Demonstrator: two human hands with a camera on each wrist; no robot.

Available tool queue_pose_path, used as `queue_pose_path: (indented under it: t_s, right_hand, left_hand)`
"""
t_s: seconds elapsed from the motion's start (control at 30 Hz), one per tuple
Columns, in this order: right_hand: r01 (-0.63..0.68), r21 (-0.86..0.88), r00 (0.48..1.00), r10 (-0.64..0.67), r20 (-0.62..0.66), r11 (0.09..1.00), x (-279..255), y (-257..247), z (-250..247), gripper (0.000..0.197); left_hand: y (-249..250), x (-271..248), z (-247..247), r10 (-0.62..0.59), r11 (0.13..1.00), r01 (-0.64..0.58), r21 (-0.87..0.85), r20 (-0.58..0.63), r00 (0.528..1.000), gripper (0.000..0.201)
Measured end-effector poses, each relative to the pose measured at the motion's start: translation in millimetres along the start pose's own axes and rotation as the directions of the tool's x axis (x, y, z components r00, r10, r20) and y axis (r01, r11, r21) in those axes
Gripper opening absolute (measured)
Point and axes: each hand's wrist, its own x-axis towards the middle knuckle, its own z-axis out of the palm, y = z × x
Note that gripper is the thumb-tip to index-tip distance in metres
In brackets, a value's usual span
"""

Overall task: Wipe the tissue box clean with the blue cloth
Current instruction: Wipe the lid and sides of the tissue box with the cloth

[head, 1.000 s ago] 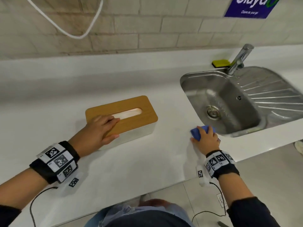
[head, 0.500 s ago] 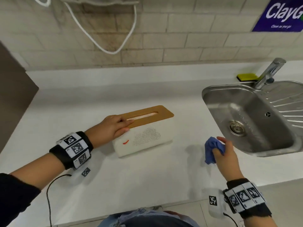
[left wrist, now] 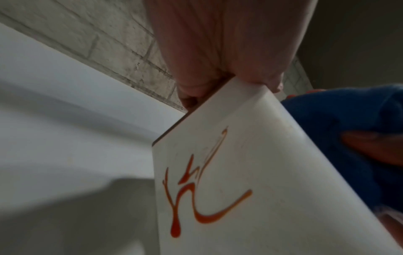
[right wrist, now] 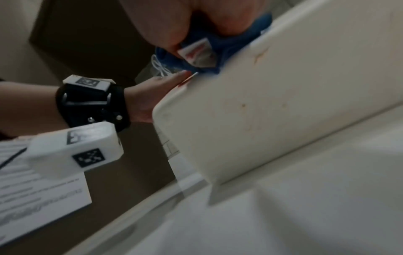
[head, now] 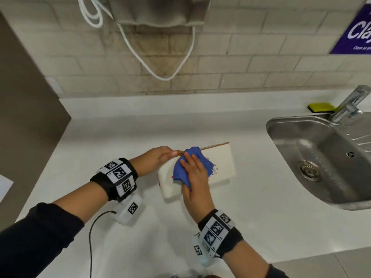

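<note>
The white tissue box (head: 221, 163) with a thin wooden lid stands on the white counter, its long front side facing me. My left hand (head: 158, 158) grips its upper left corner, fingers over the lid edge. My right hand (head: 195, 177) presses the bunched blue cloth (head: 195, 163) against the left part of the front side. In the left wrist view an orange-red sauce squiggle (left wrist: 196, 193) marks the box's left end face (left wrist: 250, 163), with the cloth (left wrist: 340, 131) beyond the corner. In the right wrist view faint orange smears (right wrist: 259, 55) show on the front face below the cloth (right wrist: 209, 57).
A steel sink (head: 321, 157) with a tap (head: 349, 103) lies to the right, a yellow sponge (head: 321, 107) behind it. A brown panel (head: 26, 109) bounds the counter (head: 140, 125) on the left. A white cable (head: 160, 63) loops on the brick wall. The counter's front edge runs near my wrists.
My right hand carried the blue cloth from beside the sink leftward onto the box's front side. The left hand shifted from the lid top to gripping the box's upper left corner.
</note>
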Motion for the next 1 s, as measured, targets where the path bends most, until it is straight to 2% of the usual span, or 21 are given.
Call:
queue_pose_path:
  t_s: [0.07, 0.2, 0.27, 0.37, 0.4, 0.5, 0.57, 0.63, 0.7, 0.73, 0.8, 0.87, 0.93, 1.0]
  right_hand:
    - [0.015, 0.006, 1.000, -0.015, -0.021, 1.000, -0.1, -3.5, 9.9, 0.047]
    - [0.115, -0.029, 0.987, -0.111, 0.117, 0.993, -1.3, -1.0, 17.4, 0.039]
    - [0.161, -0.005, 0.973, -0.158, 0.166, 0.987, -2.5, 1.7, 15.2, 0.033]
    - [0.227, 0.064, 0.952, -0.235, 0.198, 0.972, 2.1, -3.1, 5.0, 0.024]
    - [0.239, 0.096, 0.942, -0.255, 0.219, 0.966, 3.4, -7.2, 0.9, 0.023]
    - [0.200, 0.199, 0.907, -0.258, 0.333, 0.959, 0.2, -19.0, -11.9, 0.023]
    - [0.131, 0.189, 0.897, -0.197, 0.395, 0.973, -5.7, -21.0, -19.5, 0.023]
    - [0.115, 0.128, 0.879, -0.161, 0.448, 0.985, -13.8, -17.2, -28.2, 0.022]
    - [0.100, 0.014, 0.844, -0.092, 0.528, 0.995, -23.9, -10.7, -38.9, 0.022]
    - [0.035, -0.032, 0.849, -0.013, 0.528, 0.999, -29.6, -5.4, -44.9, 0.021]
    - [-0.243, 0.015, 0.887, 0.215, 0.408, 0.970, -40.1, 5.8, -57.0, 0.026]
    - [-0.457, 0.180, 0.883, 0.419, 0.212, 0.871, -45.3, 15.4, -73.7, 0.015]
    - [-0.528, 0.318, 0.838, 0.544, 0.044, 0.788, -46.1, 17.6, -91.8, 0.021]
    - [-0.516, 0.454, 0.801, 0.597, -0.043, 0.726, -48.1, 20.0, -108.6, 0.037]
  left_hand:
    - [-4.6, 4.0, -0.7, -0.047, 0.997, 0.045, -0.070, -0.023, 0.999, 0.043]
    - [-9.3, 7.1, -1.4, -0.028, 0.989, 0.029, -0.146, 0.010, 1.000, 0.050]
    - [-7.6, 5.8, -2.9, -0.014, 0.987, 0.021, -0.160, 0.048, 0.999, 0.040]
    - [-4.3, 5.6, -8.4, -0.019, 0.997, 0.025, -0.068, 0.084, 0.996, 0.027]
    - [-4.0, 6.4, -10.5, -0.014, 0.999, 0.017, -0.030, 0.094, 0.995, 0.030]
    - [-7.2, 7.8, -11.2, 0.012, 1.000, -0.012, -0.004, 0.130, 0.991, 0.060]
    - [-5.6, 6.1, -9.3, 0.043, 0.999, -0.044, 0.002, 0.149, 0.988, 0.083]
    - [-5.4, 5.4, -8.0, 0.060, 0.997, -0.068, 0.043, 0.164, 0.985, 0.101]
    - [-6.0, 6.1, -8.5, 0.060, 0.994, -0.074, 0.081, 0.157, 0.986, 0.103]
    - [-5.7, 5.9, -8.8, 0.059, 0.993, -0.074, 0.096, 0.153, 0.986, 0.098]
    - [-7.5, 2.8, -10.7, 0.072, 0.986, -0.094, 0.138, 0.152, 0.986, 0.081]
    - [-10.0, -1.9, -13.7, 0.101, 0.972, -0.128, 0.198, 0.143, 0.985, 0.067]
    - [-13.6, -11.5, -18.1, 0.156, 0.933, -0.193, 0.305, 0.142, 0.978, 0.058]
    - [-20.7, -23.1, -20.3, 0.251, 0.846, -0.297, 0.443, 0.159, 0.955, 0.060]
